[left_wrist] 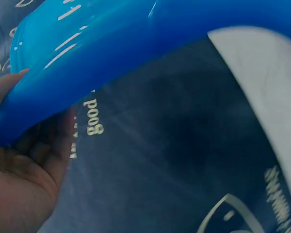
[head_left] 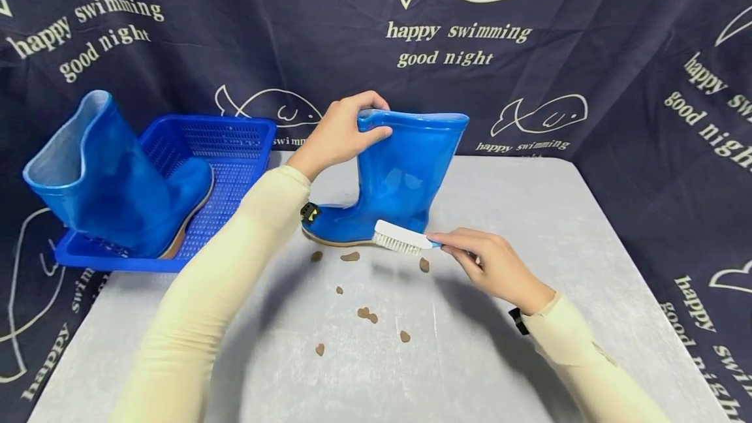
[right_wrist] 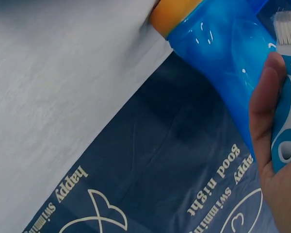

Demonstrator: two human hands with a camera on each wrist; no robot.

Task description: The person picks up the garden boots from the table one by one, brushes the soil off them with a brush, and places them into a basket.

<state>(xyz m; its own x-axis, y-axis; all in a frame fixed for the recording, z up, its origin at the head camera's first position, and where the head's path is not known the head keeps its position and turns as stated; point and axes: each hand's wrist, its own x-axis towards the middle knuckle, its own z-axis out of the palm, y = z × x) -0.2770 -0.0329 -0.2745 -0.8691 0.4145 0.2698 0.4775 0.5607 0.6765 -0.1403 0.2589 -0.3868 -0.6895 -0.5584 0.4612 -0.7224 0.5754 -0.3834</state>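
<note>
A shiny blue rain boot [head_left: 399,175] stands on the grey table, its toe pointing left. My left hand [head_left: 343,129] grips the top rim of its shaft, thumb on the near side; the left wrist view shows the fingers [left_wrist: 53,150] curled under the rim. In my right hand [head_left: 490,263] is a scrub brush [head_left: 402,235] with a white head and a blue-and-white handle [right_wrist: 288,116]. The brush's bristles point down beside the boot's lower side, near the sole, and its head overlaps the boot in the head view.
A second blue boot [head_left: 129,194] leans in a blue plastic basket [head_left: 235,124] at the left. Several brown bits [head_left: 350,256] lie scattered on the table [head_left: 499,358] in front of the boot. A dark printed curtain [head_left: 329,25] hangs behind and at the sides.
</note>
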